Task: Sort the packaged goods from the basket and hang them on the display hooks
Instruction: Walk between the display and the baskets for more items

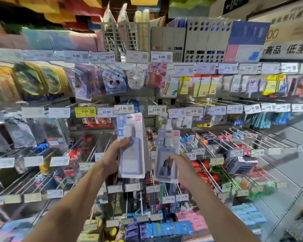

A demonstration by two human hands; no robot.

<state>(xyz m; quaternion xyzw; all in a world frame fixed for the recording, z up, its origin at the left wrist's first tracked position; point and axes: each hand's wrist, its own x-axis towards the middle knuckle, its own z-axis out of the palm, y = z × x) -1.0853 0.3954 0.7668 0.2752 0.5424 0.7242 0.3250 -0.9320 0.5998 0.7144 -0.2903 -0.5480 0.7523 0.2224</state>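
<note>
I hold two lilac badge-holder packs up in front of the display hooks. My left hand [115,155] grips the taller pack [132,158] by its left edge, thumb on the front; its top reaches the 12.90 price tag [123,108]. My right hand [181,165] grips the second pack [167,149] by its lower right side, a little lower and to the right. Both packs are upright and side by side, close but apart. The basket is not in view.
Rows of metal hooks [215,151] with price tags stick out toward me on all sides, some bare on the right, others full of packaged stationery. File boxes [205,44] stand on the top shelf. Blue and pink packs [180,224] hang low at the centre.
</note>
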